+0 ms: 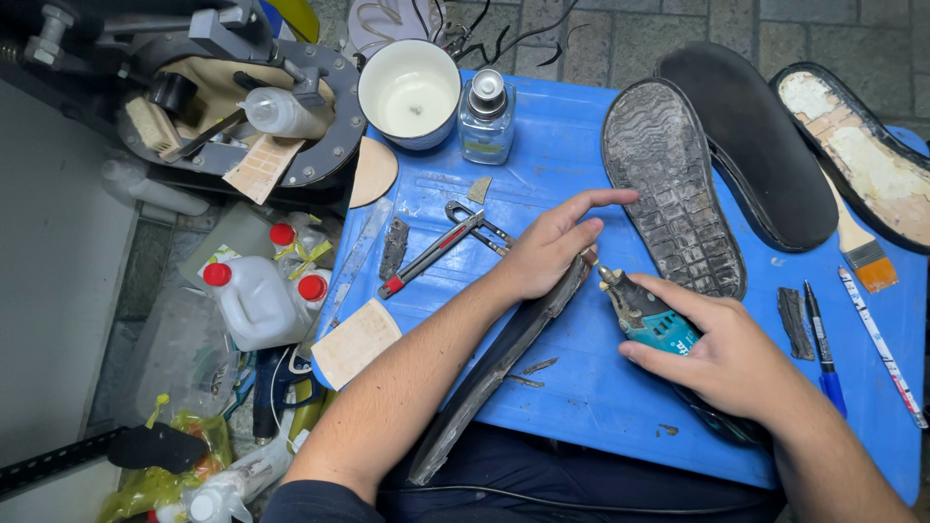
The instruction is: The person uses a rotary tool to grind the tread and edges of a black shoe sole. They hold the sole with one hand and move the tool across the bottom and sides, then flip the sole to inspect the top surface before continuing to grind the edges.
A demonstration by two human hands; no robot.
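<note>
My left hand [548, 247] presses down on the top end of a long dark shoe sole [489, 373] that lies on edge across the blue board [581, 387], fingers stretched toward a grey treaded sole [673, 189]. My right hand [722, 353] grips a teal rotary tool [647, 318], its tip right at the edge of the dark sole under my left hand.
On the board lie a red-handled knife [426, 260], pliers [481, 229], a clear bottle [485, 118], a white bowl [410, 92], a black insole [756, 145], a worn sole [857, 155], a brush [862, 254] and pens [823, 339]. White jugs with red caps [254, 300] stand at the left.
</note>
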